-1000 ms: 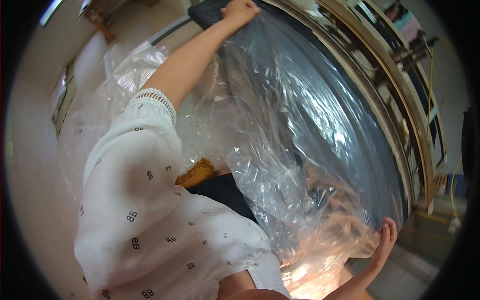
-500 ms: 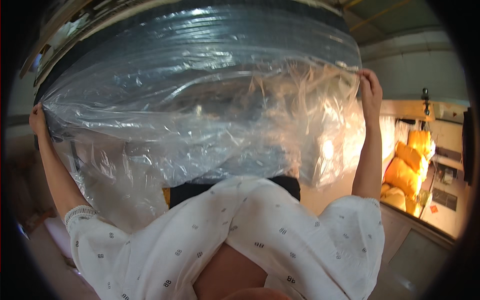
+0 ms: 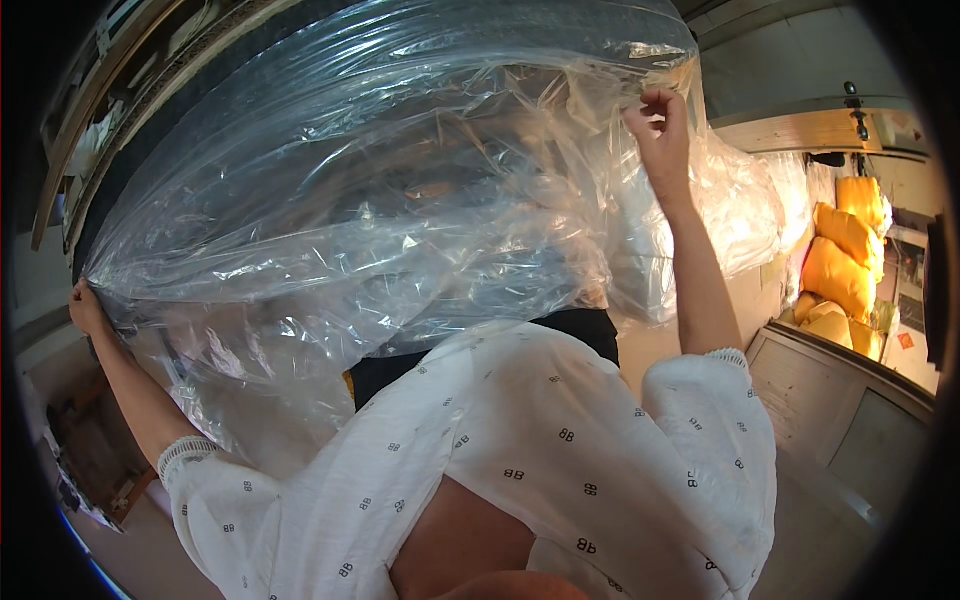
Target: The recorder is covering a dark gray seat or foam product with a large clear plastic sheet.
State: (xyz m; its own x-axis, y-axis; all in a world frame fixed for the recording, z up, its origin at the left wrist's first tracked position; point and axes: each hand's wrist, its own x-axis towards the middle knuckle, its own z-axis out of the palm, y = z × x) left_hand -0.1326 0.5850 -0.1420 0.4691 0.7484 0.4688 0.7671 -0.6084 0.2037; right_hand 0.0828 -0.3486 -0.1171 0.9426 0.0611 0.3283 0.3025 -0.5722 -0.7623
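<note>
A large clear plastic sheet (image 3: 400, 210) lies in wrinkled folds over a dark surface and hangs toward my body. My left hand (image 3: 88, 306) is closed on its gathered edge at the far left, and taut creases fan out from there. Toward the upper right, my right hand (image 3: 662, 125) has its fingers curled in a pinch at the sheet, inward from the right edge. The film between its fingertips is hard to make out. Both arms are spread wide, the right one bent more.
Yellow stuffed bundles (image 3: 842, 265) are piled at the right, beside a pale cabinet (image 3: 815, 385). A wooden ledge (image 3: 800, 132) runs along the right wall. Long wooden strips (image 3: 105, 95) lie at the upper left. More plastic film trails down to the right.
My right hand has moved left and farther away, in from the sheet's right edge. My left hand sits lower in view, still on the sheet. The view has shifted and tilted.
</note>
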